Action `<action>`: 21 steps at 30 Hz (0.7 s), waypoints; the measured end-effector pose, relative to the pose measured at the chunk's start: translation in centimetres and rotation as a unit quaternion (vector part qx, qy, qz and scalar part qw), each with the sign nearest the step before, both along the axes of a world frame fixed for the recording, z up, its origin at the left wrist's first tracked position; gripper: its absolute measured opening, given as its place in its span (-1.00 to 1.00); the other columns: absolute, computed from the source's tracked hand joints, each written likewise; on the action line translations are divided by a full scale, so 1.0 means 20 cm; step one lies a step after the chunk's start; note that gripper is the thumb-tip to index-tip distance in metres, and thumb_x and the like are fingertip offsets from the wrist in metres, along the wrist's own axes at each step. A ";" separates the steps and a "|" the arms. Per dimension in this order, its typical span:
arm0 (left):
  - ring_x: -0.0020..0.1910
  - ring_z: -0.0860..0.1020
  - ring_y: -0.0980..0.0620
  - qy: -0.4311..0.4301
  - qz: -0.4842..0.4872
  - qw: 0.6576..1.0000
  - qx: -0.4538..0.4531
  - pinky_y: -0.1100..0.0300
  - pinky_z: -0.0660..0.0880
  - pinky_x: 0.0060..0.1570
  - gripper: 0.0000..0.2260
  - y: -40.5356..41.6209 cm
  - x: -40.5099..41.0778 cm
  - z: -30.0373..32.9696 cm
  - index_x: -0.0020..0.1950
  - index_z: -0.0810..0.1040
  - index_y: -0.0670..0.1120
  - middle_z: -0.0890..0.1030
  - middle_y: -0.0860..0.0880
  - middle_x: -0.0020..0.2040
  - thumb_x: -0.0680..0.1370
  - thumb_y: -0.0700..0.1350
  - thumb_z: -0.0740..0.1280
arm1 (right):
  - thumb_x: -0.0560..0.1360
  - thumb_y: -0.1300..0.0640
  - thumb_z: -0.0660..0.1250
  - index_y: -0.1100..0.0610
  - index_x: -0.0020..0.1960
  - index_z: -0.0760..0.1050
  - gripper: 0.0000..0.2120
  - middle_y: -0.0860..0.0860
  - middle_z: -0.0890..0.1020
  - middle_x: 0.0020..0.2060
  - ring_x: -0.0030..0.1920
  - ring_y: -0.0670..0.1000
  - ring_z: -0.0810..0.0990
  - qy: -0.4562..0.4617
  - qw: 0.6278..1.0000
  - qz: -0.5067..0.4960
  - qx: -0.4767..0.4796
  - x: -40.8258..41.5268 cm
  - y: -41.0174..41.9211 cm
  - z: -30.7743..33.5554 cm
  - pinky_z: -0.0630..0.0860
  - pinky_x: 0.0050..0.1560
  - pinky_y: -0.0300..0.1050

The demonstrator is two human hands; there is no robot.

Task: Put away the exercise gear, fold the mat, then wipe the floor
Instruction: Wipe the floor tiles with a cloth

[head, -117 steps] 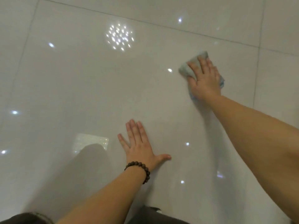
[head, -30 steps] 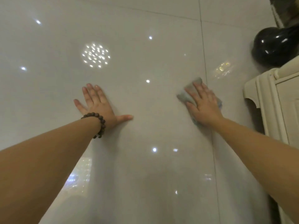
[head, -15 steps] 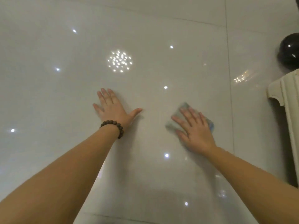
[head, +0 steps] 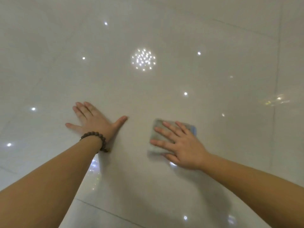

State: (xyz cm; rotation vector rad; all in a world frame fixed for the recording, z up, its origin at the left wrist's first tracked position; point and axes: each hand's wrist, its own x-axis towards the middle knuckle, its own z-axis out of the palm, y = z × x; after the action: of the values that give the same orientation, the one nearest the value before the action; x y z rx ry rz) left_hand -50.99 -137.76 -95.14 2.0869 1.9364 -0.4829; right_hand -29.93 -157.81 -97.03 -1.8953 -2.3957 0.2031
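A glossy pale tiled floor [head: 148,186] fills the head view. My right hand [head: 182,145] lies flat, fingers spread, pressing a folded grey-green cloth [head: 156,127] with a blue edge onto the floor at centre right. Most of the cloth is hidden under the palm. My left hand [head: 95,119] rests flat on the floor to the left of the cloth, fingers apart, holding nothing. A dark bead bracelet [head: 97,139] sits on that wrist. No exercise gear or mat is in view.
Ceiling lights reflect in the tiles as bright dots, with a round cluster [head: 143,59] ahead of my hands. Grout lines run along the right side [head: 276,96] and across the near floor [head: 107,211].
My right hand has slid the cloth toward me and to the left. The view has turned left, so the white cabinet and black round object at the right edge have left the frame.
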 end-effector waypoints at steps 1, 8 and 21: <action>0.54 -0.23 -0.13 -0.002 0.001 1.000 0.000 -0.44 -0.08 0.35 0.34 0.00 0.00 0.00 0.54 -0.26 -0.21 -0.22 -0.17 0.57 0.06 0.71 -0.16 | 0.53 -0.20 0.10 -0.19 0.43 0.29 -0.54 0.02 0.29 0.48 0.49 0.14 0.20 -0.015 0.999 -0.046 0.017 0.11 0.13 -0.02 0.08 0.44 0.13; 0.54 -0.25 -0.14 -0.001 0.003 1.000 -0.014 -0.44 -0.06 0.35 0.34 0.02 0.01 0.01 0.54 -0.26 -0.20 -0.24 -0.17 0.56 0.04 0.70 -0.18 | 0.59 -0.17 0.01 -0.13 0.51 0.12 -0.50 0.03 0.06 0.55 0.54 0.12 -0.05 0.046 0.865 -0.500 -0.019 0.31 0.67 0.01 -0.10 0.48 0.21; 0.52 -0.31 -0.17 -0.011 0.000 1.000 -0.027 -0.41 -0.10 0.38 0.24 0.04 -0.01 -0.01 0.51 -0.35 -0.22 -0.31 -0.19 0.54 0.17 0.66 -0.13 | 0.58 -0.15 0.03 -0.15 0.52 0.10 -0.49 -0.01 0.04 0.55 0.54 0.09 -0.08 0.046 0.847 -0.529 -0.017 0.25 0.93 0.03 -0.14 0.48 0.18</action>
State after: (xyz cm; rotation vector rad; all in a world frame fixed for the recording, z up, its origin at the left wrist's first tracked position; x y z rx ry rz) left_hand -51.11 -136.99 -95.24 2.0498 1.8905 -0.5048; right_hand -24.94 -139.14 -96.40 -2.7747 -0.9838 0.2283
